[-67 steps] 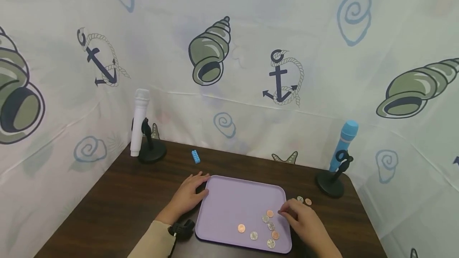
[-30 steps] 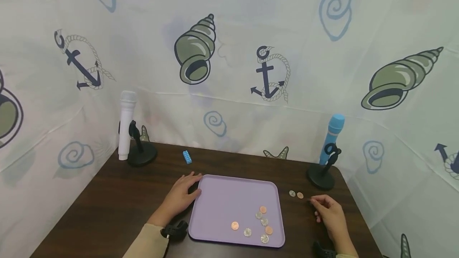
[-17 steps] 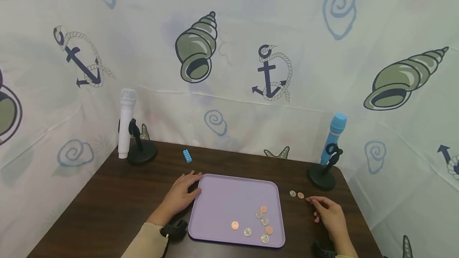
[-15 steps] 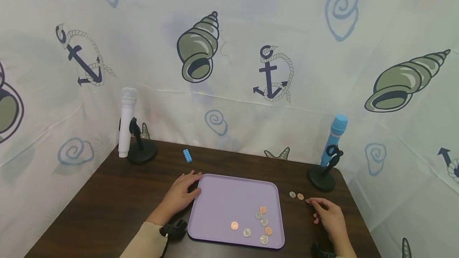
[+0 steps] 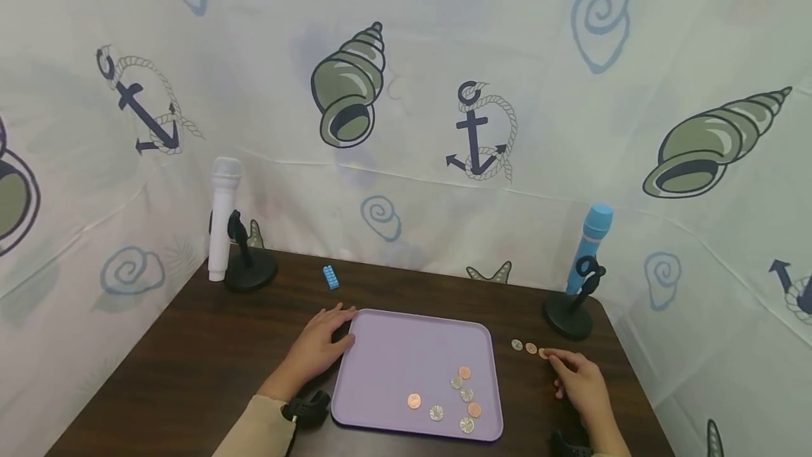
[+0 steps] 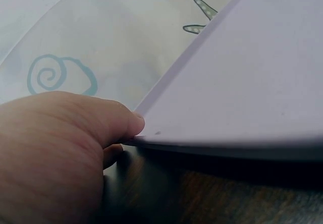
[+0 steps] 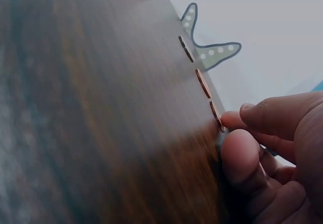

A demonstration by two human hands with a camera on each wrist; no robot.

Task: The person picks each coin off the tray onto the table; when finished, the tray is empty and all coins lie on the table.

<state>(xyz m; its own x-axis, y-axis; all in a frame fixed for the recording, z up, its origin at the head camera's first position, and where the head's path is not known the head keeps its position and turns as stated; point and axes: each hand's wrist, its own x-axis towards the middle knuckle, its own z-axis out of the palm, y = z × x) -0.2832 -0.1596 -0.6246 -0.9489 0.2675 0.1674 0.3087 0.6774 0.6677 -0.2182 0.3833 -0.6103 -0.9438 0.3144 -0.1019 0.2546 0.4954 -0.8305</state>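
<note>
On the far left a white toy microphone [image 5: 224,214] stands in its black stand, out of our working area, with a small blue brick [image 5: 330,277] lying further in. Our left hand [image 5: 319,348] lies flat on the dark wooden table [image 5: 190,358] against the left edge of the lilac tray [image 5: 406,351], fingers straight and relaxed, holding nothing; we judge it steadies the tray so it does not slide. Six coins [image 5: 455,396] lie loose in the tray's near right part. Just right of the tray, three coins sit in a short row on the table: a silver coin [image 5: 517,345], a copper coin [image 5: 531,348], and a third coin [image 5: 543,353]. Our right hand [image 5: 580,381] pinches that third coin [image 7: 217,115] between thumb and forefinger, fingers curled close, the coin at the table surface. Behind stands a blue toy microphone [image 5: 590,245]
</note>
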